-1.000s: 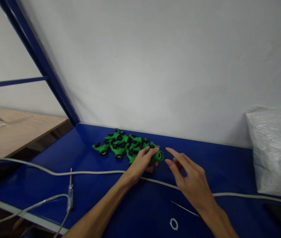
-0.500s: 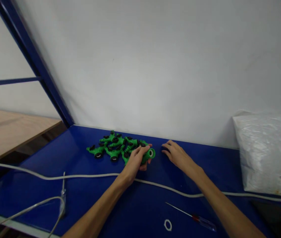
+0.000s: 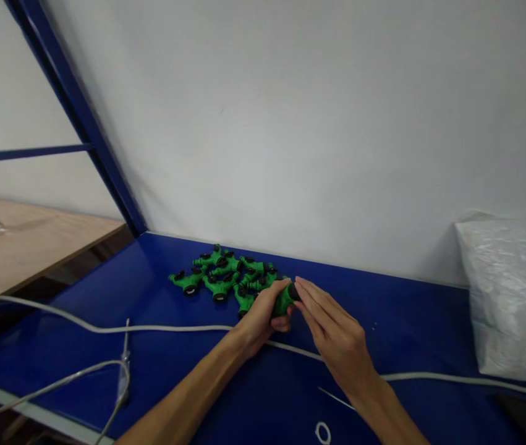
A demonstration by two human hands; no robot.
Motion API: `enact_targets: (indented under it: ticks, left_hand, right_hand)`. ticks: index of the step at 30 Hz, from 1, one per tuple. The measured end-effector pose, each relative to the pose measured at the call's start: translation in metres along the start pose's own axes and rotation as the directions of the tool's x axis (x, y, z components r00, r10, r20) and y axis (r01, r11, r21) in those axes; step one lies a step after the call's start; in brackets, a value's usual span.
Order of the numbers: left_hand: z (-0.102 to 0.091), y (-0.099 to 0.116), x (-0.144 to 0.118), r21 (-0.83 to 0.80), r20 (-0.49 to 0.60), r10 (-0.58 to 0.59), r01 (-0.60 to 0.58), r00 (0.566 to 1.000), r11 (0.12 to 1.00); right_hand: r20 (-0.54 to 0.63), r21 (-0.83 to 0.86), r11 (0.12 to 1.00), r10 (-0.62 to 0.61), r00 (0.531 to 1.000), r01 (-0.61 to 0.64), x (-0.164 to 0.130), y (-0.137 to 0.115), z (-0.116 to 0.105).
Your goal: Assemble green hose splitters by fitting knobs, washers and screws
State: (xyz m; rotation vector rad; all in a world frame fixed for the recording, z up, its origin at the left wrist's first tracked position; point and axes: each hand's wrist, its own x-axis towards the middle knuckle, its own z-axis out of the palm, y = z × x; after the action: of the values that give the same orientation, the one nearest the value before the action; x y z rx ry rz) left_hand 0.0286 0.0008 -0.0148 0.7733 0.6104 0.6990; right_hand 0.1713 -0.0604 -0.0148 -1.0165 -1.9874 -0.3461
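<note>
My left hand (image 3: 257,320) is wrapped round a green Y-shaped hose splitter (image 3: 282,301), just above the blue tabletop. On the splitter's right end sits a black collar (image 3: 293,291), and the fingers of my right hand (image 3: 337,324) are closed over it. My fingers partly cover both parts. Several more green hose splitters with black valve levers (image 3: 219,285) lie grouped to the left of my hands, some touching one another.
A white cable (image 3: 151,328) crosses the blue table. A white ring (image 3: 322,432) and a screwdriver shaft (image 3: 335,398) lie near my right forearm. Another screwdriver (image 3: 124,361) is at left. A wrapped plastic package (image 3: 513,296) stands at right; a blue frame post (image 3: 81,117) rises at left.
My right hand has come left from the table and closed on a black collar at the splitter's end, which showed open and white inside before. The view has shifted slightly.
</note>
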Motion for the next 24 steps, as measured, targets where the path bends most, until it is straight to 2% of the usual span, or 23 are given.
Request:
enact_targets:
  ticks: [3, 7, 10, 14, 16, 19, 21, 24]
  left_hand:
    - [0.0, 0.001, 0.0, -0.026, 0.046, -0.022, 0.023, 0.999, 0.999]
    - [-0.002, 0.002, -0.001, -0.019, 0.024, 0.002, -0.002, 1.0, 1.0]
    - [-0.003, 0.002, 0.001, 0.126, -0.017, 0.062, -0.059, 0.998, 0.99]
    - [-0.005, 0.001, 0.003, 0.332, -0.107, 0.166, -0.122, 0.98, 0.935]
    - [-0.005, 0.001, 0.003, 0.402, -0.14, 0.192, -0.122, 0.971, 0.907]
    - [-0.005, 0.001, 0.002, 0.471, -0.132, 0.215, -0.13, 0.968, 0.872]
    - [-0.004, 0.0, 0.002, 0.496, -0.103, 0.226, -0.147, 0.969, 0.856]
    - [-0.002, -0.001, 0.001, 0.515, -0.081, 0.206, -0.136, 0.975, 0.846]
  right_hand:
    - [0.129, -0.135, 0.984, -0.096, 0.987, 0.113, -0.008, 0.006, -0.003]
    - [0.18, -0.16, 0.978, -0.106, 0.978, 0.135, -0.009, 0.008, -0.006]
    - [0.146, -0.112, 0.991, -0.052, 0.988, 0.069, -0.009, 0.006, -0.005]
    - [0.05, -0.072, 0.997, 0.019, 0.999, -0.016, -0.009, 0.004, -0.008]
    - [0.013, -0.093, 0.995, 0.018, 1.0, -0.017, -0.006, 0.002, -0.011]
    - [0.005, -0.155, 0.988, -0.006, 1.0, 0.006, 0.0, -0.001, -0.015]
    - [0.002, -0.149, 0.987, 0.061, 0.998, -0.06, 0.003, -0.003, -0.015]
    - [0.01, -0.113, 0.961, 0.257, 0.966, -0.254, 0.003, -0.005, -0.013]
